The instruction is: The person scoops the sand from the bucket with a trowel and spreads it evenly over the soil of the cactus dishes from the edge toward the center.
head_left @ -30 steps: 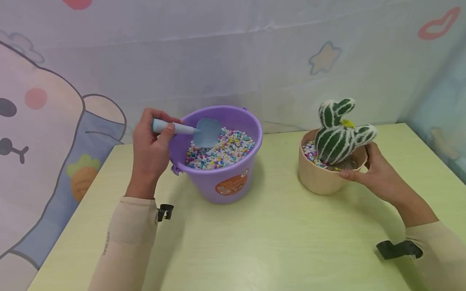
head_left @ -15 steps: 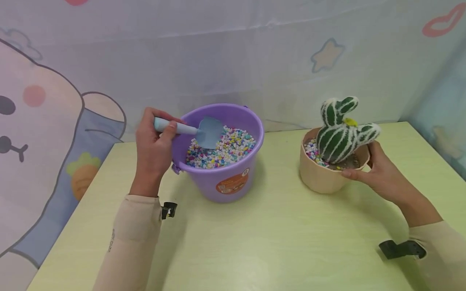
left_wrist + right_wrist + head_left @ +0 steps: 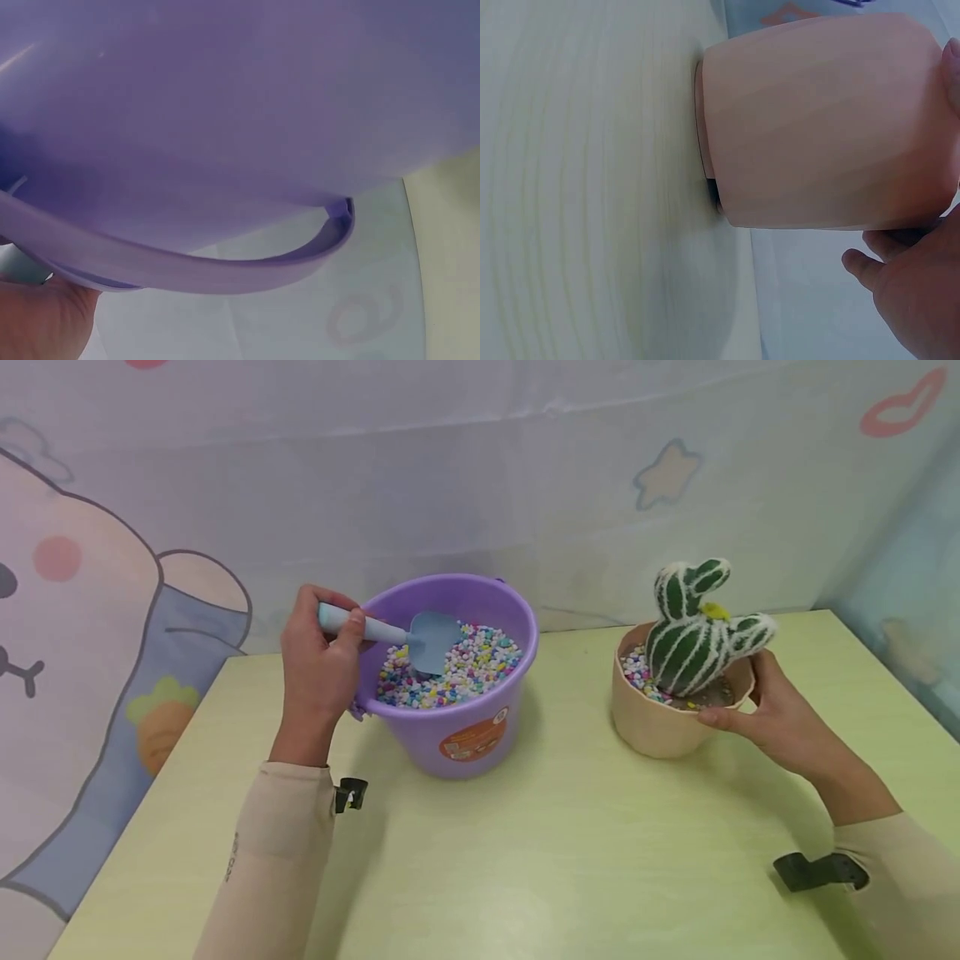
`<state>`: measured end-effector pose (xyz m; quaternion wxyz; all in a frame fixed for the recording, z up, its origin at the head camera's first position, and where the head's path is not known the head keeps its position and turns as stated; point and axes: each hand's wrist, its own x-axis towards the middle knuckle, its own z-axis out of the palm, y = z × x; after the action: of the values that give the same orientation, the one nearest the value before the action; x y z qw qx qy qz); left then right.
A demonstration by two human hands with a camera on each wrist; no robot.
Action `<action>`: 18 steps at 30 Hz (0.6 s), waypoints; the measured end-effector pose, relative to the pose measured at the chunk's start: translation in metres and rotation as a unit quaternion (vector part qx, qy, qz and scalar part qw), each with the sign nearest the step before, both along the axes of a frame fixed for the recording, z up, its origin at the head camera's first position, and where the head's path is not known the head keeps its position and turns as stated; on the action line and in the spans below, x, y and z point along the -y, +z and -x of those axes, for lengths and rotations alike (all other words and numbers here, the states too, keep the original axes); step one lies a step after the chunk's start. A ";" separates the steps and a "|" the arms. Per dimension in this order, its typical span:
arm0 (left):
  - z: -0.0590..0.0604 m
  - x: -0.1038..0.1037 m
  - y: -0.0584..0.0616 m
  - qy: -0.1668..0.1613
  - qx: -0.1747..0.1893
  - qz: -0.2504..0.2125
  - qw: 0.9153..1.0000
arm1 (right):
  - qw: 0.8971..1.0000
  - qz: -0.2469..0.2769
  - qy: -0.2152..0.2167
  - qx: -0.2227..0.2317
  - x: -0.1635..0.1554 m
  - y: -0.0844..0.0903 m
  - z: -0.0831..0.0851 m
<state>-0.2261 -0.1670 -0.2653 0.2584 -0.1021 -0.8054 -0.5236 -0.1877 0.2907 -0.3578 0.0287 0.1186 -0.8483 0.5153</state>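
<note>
My left hand grips the pale handle of a light blue toy shovel at the left rim of a purple bucket. Small multicoloured pebbles partly fill the bucket. The shovel's blade is inside the bucket at the pebbles; I cannot tell how deep its edge sits. My right hand holds the right rim of a beige flowerpot, thumb on the outside. In the pot stands a green and white plush cactus, with pebbles to its left and bare brown filling in front.
Both containers stand on a pale yellow-green table, with a gap between them. A printed cloth backdrop hangs close behind. In the left wrist view, the bucket's handle hangs along its side.
The shovel's blade has dipped a little toward the pebbles and tilted, as my left hand moved slightly toward the bucket. My right hand keeps its hold on the pot.
</note>
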 end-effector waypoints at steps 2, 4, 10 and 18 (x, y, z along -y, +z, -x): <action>0.001 0.001 0.000 -0.006 -0.001 -0.006 1.000 | 1.000 -0.002 -0.001 -0.003 0.000 0.000 0.000; 0.001 0.001 0.001 -0.010 0.002 -0.011 1.000 | 1.000 -0.002 -0.001 -0.004 0.000 0.001 0.000; 0.001 0.001 0.003 -0.006 0.010 -0.020 1.000 | 1.000 -0.004 0.000 0.000 0.001 0.003 0.000; 0.002 -0.001 0.002 0.040 0.021 0.017 0.999 | 1.000 -0.017 0.001 0.015 0.001 0.005 0.000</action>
<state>-0.2282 -0.1664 -0.2629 0.2604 -0.0636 -0.8230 -0.5008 -0.1879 0.2898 -0.3530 0.0134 0.1127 -0.8569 0.5028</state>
